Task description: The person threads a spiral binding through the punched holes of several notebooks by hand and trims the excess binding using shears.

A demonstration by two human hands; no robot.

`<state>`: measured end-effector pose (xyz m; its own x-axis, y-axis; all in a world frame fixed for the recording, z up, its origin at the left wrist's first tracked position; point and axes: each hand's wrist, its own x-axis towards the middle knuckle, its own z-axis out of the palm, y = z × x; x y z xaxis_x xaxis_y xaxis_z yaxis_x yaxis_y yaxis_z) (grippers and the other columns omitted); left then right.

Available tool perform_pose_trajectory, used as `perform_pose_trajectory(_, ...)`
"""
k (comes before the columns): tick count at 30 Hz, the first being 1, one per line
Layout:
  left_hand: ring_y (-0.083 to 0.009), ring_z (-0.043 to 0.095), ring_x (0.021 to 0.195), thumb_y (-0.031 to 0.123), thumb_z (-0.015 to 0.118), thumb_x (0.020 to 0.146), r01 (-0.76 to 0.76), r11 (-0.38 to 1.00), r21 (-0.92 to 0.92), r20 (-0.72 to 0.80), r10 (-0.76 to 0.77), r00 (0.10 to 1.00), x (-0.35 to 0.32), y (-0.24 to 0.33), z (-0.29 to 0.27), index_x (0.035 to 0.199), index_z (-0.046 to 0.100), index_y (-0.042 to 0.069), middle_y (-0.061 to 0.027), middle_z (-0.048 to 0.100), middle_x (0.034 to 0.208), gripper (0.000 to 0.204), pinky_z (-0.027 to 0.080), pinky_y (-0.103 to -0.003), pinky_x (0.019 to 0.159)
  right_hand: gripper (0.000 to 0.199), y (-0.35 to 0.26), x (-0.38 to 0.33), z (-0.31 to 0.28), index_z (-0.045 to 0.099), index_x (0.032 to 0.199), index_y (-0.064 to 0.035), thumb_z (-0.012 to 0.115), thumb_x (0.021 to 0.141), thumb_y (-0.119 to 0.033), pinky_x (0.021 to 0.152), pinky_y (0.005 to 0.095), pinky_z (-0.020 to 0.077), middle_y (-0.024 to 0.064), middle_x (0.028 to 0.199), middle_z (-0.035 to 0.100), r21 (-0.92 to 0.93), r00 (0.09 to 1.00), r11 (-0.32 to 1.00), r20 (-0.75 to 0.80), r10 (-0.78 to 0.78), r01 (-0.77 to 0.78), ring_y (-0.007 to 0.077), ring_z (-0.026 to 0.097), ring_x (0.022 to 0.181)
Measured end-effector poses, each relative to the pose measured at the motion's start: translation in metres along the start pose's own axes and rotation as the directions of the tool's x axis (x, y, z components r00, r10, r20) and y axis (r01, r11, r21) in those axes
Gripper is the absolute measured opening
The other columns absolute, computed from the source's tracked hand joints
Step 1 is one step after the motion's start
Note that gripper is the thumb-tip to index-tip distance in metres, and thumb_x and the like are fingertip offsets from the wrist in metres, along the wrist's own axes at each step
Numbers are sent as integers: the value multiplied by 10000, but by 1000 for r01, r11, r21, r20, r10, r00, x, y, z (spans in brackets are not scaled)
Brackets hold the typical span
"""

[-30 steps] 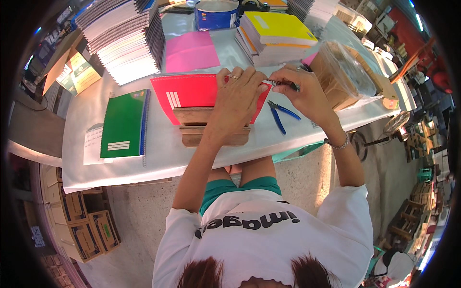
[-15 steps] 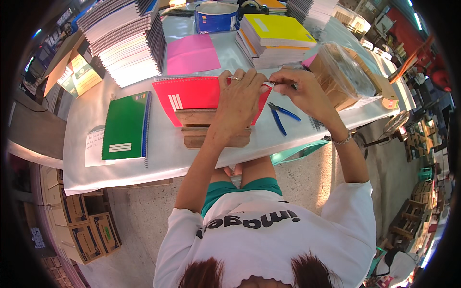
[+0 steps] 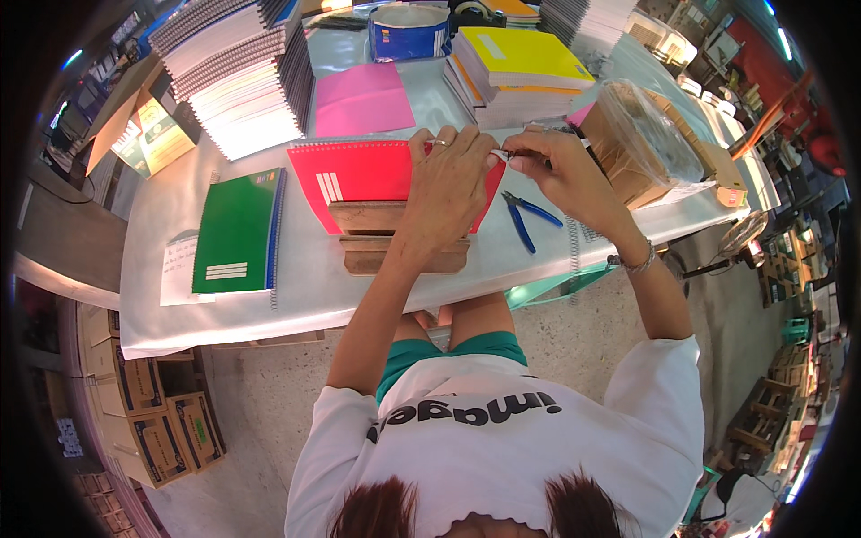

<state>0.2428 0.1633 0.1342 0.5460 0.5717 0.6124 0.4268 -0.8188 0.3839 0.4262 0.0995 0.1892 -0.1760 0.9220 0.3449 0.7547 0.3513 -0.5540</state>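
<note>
A red notebook (image 3: pixel 350 175) stands on its edge in a slotted wooden holder (image 3: pixel 363 260), with a row of punched holes along its top. My left hand (image 3: pixel 448 184) grips its upper right part, fingers curled over the top edge. At the notebook's top right corner, my right hand (image 3: pixel 556 166) is closed in a pinch on the end of a thin spiral binding coil. A length of spiral coil (image 3: pixel 574 247) hangs below that hand over the table edge; its middle is hidden behind my hand and forearm. Blue-handled cutting pliers (image 3: pixel 529 220) lie just below, jaws apart.
On the left lie a green spiral notebook (image 3: pixel 238 233) and a handwritten paper (image 3: pixel 177 269). Behind are tall spiral notebook stacks (image 3: pixel 238 85), a pink sheet (image 3: pixel 363 100), a blue container (image 3: pixel 408 34) and yellow-topped books (image 3: pixel 520 58). A plastic-lined cardboard box (image 3: pixel 619 161) stands right.
More of the hanging coil shows beneath my right hand, now reaching lower past the table edge. Both hands stay at almost the same spot on the red notebook.
</note>
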Motion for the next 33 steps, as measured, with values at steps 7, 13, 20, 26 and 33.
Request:
perform_pose_trajectory(7, -276, 529, 1118, 191, 448, 1067, -55, 998, -7, 17, 55, 998, -2, -4, -3, 1155, 613, 93, -79, 579, 1100, 212, 268, -523, 1080, 207, 3, -2, 0, 665, 1099, 45, 703, 914, -39, 790, 362, 503, 178, 964, 676, 56, 1000, 998, -27, -12, 13, 316, 647, 846)
perform_pose_trajectory(13, -289, 537, 1098, 191, 454, 1060, -49, 999, -3, -27, 49, 998, -5, 0, -1, 1159, 610, 90, -92, 583, 1081, 211, 288, -509, 1046, 196, 1, -6, 6, 653, 1082, 36, 712, 912, -42, 773, 369, 489, 173, 963, 649, 50, 998, 999, -63, -18, 21, 320, 620, 843)
perform_pose_trajectory(20, -288, 559, 1083, 85, 553, 954, -26, 996, 83, -35, 29, 999, -10, 10, -2, 1137, 609, 75, -97, 584, 1065, 192, 315, -515, 1043, 163, -2, -6, 8, 634, 1067, 41, 666, 909, 11, 762, 423, 460, 191, 964, 601, 44, 994, 994, -49, -102, 104, 383, 585, 869)
perform_pose_trajectory(26, -294, 547, 1067, 107, 527, 980, -24, 997, 72, -51, 28, 998, -13, 15, -2, 1137, 601, 68, -98, 573, 1067, 177, 304, -507, 1033, 148, -2, -7, 8, 613, 1057, 33, 631, 911, 13, 785, 462, 458, 188, 957, 597, -12, 988, 988, -27, -152, 151, 411, 593, 906)
perform_pose_trajectory(33, -292, 534, 1041, 155, 475, 1043, -20, 997, 75, -80, 26, 996, -13, 14, 1, 1167, 584, 63, -105, 566, 1053, 189, 296, -489, 1012, 177, 0, -7, 10, 581, 1096, 1, 624, 925, -10, 806, 482, 452, 174, 980, 605, -114, 986, 980, -13, -165, 163, 406, 599, 924)
